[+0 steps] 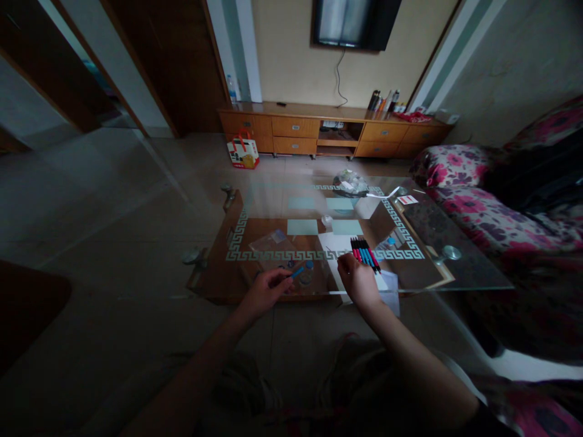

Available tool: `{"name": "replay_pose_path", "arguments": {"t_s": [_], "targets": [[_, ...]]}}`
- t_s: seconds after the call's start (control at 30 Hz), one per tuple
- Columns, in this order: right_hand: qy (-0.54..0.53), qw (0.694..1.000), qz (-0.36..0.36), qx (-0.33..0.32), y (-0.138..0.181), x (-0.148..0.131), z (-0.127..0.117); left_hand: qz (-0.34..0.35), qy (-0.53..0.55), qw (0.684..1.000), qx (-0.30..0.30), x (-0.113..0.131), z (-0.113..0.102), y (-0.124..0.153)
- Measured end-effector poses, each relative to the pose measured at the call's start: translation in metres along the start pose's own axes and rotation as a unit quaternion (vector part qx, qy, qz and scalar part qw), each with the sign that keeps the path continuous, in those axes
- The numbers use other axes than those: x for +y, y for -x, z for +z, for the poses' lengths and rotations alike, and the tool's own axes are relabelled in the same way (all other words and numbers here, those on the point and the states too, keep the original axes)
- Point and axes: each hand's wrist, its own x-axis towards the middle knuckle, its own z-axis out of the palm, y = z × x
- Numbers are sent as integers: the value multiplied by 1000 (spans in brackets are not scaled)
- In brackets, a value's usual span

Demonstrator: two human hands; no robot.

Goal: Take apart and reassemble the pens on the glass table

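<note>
My left hand (269,290), over the glass table's near edge, is closed on a short blue pen part (297,272) that points right and away from me. To its right, my right hand (357,280) is closed with its fingertips pinched together. A thin dark piece seems to stick out on their left, too small to name. Just beyond that hand lies a row of several pens (364,254) with black, pink and blue parts, side by side. White paper (340,247) shows beneath and beside them.
The glass coffee table (478,276) has a patterned border and a lower shelf. A bowl-like dish (350,183), a red-and-white card (407,199) and a clear plastic sleeve (390,297) are around it. A floral sofa (473,212) stands right, a gift bag (243,152) by the TV cabinet (296,127).
</note>
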Motion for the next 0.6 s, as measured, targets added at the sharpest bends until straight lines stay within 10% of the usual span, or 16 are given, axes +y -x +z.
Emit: {"name": "replay_pose_path", "arguments": {"t_s": [0.6], "targets": [[75, 993, 4, -89, 2, 0, 7, -1, 5, 1000, -3, -1, 1, 0]]}}
